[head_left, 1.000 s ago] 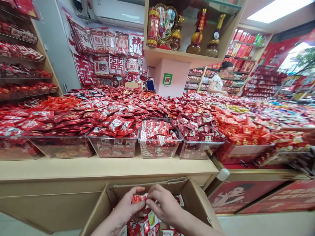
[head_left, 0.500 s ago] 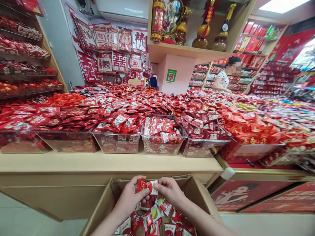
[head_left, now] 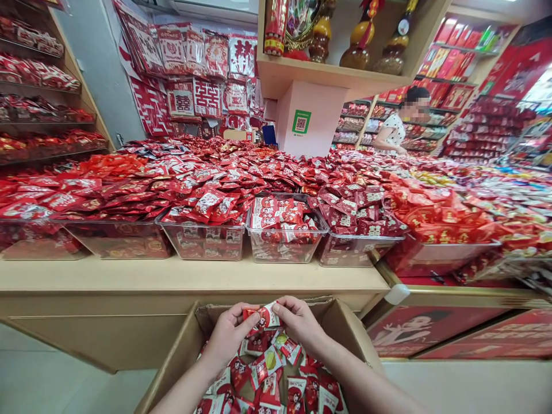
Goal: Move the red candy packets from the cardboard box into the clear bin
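A small red and white packet [head_left: 264, 317] is stretched between my two hands above an open cardboard box [head_left: 172, 368]. My left hand [head_left: 233, 330] pinches its left end, and my right hand [head_left: 298, 322] pinches its right end between thumb and finger. Beneath them, red and white packets [head_left: 267, 363] lie loosely in the box, some with a green-yellow picture. Just beyond the box, a clear bin [head_left: 284, 247] of red and white packets stands on the counter edge.
More clear bins line the pale counter [head_left: 129, 279], with heaps of red packets behind. A cabinet [head_left: 302, 80] overhangs a pillar. At the back right stands a person [head_left: 393, 132]. A white corner guard [head_left: 397, 294] caps the counter's right part.
The view has shifted slightly, so the counter and bins sit higher. The packet between my hands is now tilted, its right end raised. The person at the back has lowered an arm a little.
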`<state>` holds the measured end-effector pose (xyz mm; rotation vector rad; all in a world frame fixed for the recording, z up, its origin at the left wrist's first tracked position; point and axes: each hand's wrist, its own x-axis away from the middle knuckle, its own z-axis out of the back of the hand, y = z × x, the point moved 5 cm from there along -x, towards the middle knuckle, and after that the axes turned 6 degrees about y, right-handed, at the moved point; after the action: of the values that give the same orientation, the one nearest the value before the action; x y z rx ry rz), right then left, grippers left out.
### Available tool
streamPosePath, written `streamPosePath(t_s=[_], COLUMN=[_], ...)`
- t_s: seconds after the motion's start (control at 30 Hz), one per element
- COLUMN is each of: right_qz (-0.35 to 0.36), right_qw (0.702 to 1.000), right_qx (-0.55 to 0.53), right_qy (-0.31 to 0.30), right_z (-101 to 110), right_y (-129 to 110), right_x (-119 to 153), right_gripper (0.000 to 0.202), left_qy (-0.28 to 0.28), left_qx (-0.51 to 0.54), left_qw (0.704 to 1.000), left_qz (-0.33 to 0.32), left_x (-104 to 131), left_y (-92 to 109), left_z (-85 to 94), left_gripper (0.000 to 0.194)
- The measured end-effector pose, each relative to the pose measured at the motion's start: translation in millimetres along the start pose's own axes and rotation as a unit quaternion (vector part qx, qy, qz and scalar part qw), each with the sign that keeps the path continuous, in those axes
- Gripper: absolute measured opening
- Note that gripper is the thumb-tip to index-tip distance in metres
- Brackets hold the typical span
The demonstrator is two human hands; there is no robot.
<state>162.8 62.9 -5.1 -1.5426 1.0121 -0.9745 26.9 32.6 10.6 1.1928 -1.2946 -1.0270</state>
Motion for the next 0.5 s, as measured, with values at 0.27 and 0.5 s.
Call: streamPosePath(t_s=[0.27, 0.5], right_qz=[0.04, 0.003], right_qw=[0.997, 0.997], right_qx=[0.047, 0.042], right_qy=[-0.052, -0.057], right_z=[-7, -14], right_y=[-4, 4], right_x=[4, 9], right_gripper=[0.029, 0.031], left_qy=[-0.07, -0.037], left_qx=[-0.044, 0.062], left_qw=[0.997, 0.997], left_qz=[-0.006, 0.039], left_x=[-1, 1], left_y=[-6, -13], left_z=[-4.7, -7.1], left_gripper=[0.021, 0.03])
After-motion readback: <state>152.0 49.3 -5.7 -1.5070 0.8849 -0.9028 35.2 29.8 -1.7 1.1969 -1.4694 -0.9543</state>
